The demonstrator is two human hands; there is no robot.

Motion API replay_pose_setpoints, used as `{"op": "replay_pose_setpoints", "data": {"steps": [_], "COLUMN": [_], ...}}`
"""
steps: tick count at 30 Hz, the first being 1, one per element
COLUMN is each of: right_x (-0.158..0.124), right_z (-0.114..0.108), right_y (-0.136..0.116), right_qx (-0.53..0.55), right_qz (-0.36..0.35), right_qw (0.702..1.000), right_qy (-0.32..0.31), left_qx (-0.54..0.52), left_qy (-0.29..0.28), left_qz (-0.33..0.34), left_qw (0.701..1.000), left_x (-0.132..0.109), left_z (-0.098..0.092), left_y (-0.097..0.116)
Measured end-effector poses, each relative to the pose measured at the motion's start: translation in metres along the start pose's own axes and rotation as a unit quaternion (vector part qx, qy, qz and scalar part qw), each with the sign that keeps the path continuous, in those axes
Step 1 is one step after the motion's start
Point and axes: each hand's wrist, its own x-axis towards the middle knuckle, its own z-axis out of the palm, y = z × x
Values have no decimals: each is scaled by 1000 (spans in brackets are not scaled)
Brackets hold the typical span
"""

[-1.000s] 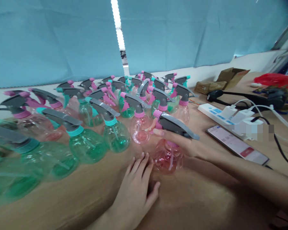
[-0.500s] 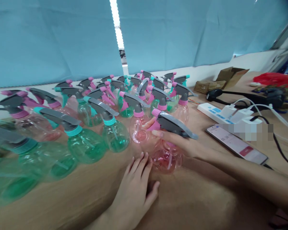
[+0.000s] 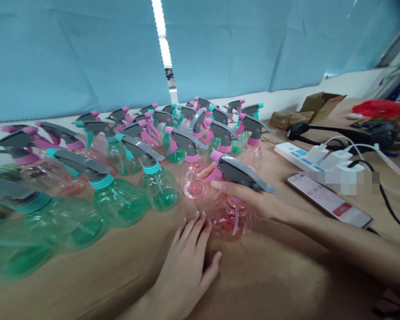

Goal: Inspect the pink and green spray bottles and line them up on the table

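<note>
My right hand (image 3: 250,198) is wrapped round the neck of a pink spray bottle (image 3: 231,222), just under its grey spray head with a pink nozzle and trigger. Its thumb and a finger stretch toward the trigger; the other fingers are hidden behind. That bottle stands upright on the table. Palm down on the tabletop, my left hand (image 3: 190,260) has its fingers stretched out beside the bottle's base and holds nothing. Right behind stands another pink spray bottle (image 3: 193,180). To its left is a green spray bottle (image 3: 160,189) with a turquoise collar.
Several more green and pink spray bottles (image 3: 120,202) crowd the left and back of the table. On the right lie a phone (image 3: 330,200), a white power strip (image 3: 296,155) with chargers, and a black headset-like strap (image 3: 340,135). Farther back is an open cardboard box (image 3: 322,106).
</note>
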Motion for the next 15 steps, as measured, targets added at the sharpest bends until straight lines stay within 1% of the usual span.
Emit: {"op": "replay_pose_setpoints", "data": {"steps": [5, 10, 15], "right_x": [1, 0, -1], "right_z": [0, -1, -2], "right_y": [3, 5, -1], "right_qx": [-5, 18, -59], "right_qz": [-11, 11, -7], "right_qw": [1000, 1000, 997], "right_qy": [9, -15, 48], "left_qx": [4, 15, 21], "left_qy": [-2, -5, -4], "left_qz": [0, 3, 5], "left_qw": [1000, 1000, 1000], "left_x": [0, 0, 0], "left_z": [1, 0, -1], "left_y": [0, 0, 1]}}
